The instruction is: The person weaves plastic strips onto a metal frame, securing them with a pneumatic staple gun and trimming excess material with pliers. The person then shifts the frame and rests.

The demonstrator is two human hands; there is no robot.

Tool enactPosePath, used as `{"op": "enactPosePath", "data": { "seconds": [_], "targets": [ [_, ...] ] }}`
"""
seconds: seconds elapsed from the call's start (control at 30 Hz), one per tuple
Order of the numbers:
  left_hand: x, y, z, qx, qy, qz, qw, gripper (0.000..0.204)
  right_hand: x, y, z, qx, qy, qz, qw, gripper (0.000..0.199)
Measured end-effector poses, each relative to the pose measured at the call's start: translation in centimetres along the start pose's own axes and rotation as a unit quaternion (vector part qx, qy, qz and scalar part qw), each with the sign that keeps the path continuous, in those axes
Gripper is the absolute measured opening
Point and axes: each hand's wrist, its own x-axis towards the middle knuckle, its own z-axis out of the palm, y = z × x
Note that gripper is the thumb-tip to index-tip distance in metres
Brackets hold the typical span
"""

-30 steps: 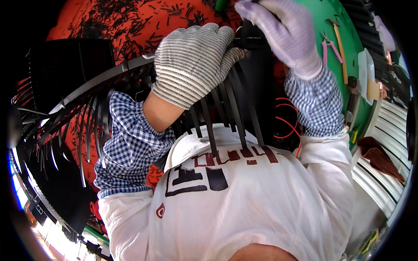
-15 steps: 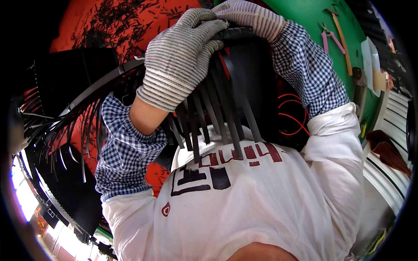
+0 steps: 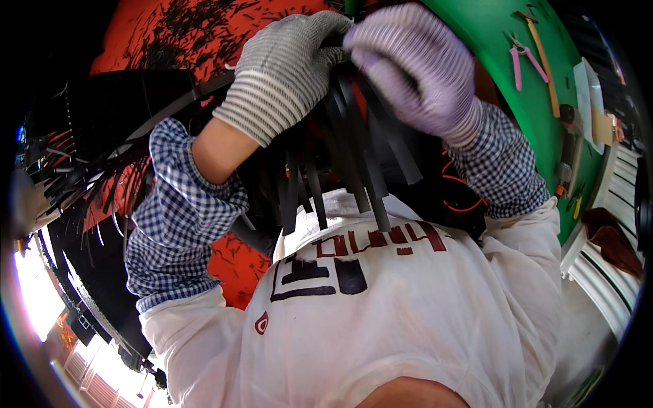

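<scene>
My left hand (image 3: 286, 68), in a grey knit glove, grips the top of a bundle of black flat strips (image 3: 340, 170) that hang down toward my white shirt. My right hand (image 3: 415, 68), in a pale knit glove and blurred, presses on the same bundle from the right, touching my left fingertips. The strips run off a long black curved band (image 3: 163, 112) that leads away to the left. Both forearms wear blue checked sleeves. The exact grip of the right fingers is hidden by blur.
A red surface (image 3: 170, 34) strewn with black offcuts lies beyond the hands. At right a green table (image 3: 496, 41) carries pink-handled pliers (image 3: 520, 58), a long wooden-handled tool (image 3: 544, 64) and small boxes. More black strips (image 3: 75, 177) fan out at left. White slats (image 3: 612, 265) are lower right.
My right hand has come from the upper right down and left onto the strip bundle, meeting my left hand. The left hand has kept its hold and risen a little.
</scene>
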Motion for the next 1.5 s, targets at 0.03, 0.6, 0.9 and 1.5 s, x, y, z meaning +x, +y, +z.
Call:
{"op": "enactPosePath", "data": {
  "seconds": [0.03, 0.6, 0.9, 1.5],
  "targets": [
    [-0.1, -2.3, 1.1, -0.056, 0.009, 0.023, 0.998, 0.03, -0.8, -0.6, 0.3, -0.026, -0.025, -0.009, 0.999, 0.02],
    [1.8, 0.4, -2.4, -0.194, -0.403, -0.133, 0.884, 0.041, -7.8, -2.3, 2.4, -0.189, -0.105, -0.078, 0.973, 0.034],
    [0.4, -1.3, -2.4, -0.281, -0.356, -0.108, 0.885, 0.041, -7.9, -3.1, 3.4, -0.189, -0.154, -0.079, 0.967, 0.032],
    [0.5, -2.3, -1.5, -0.354, -0.333, -0.21, 0.848, 0.028, -2.1, -3.7, 1.8, -0.187, -0.178, -0.067, 0.964, 0.013]
  ]
}}
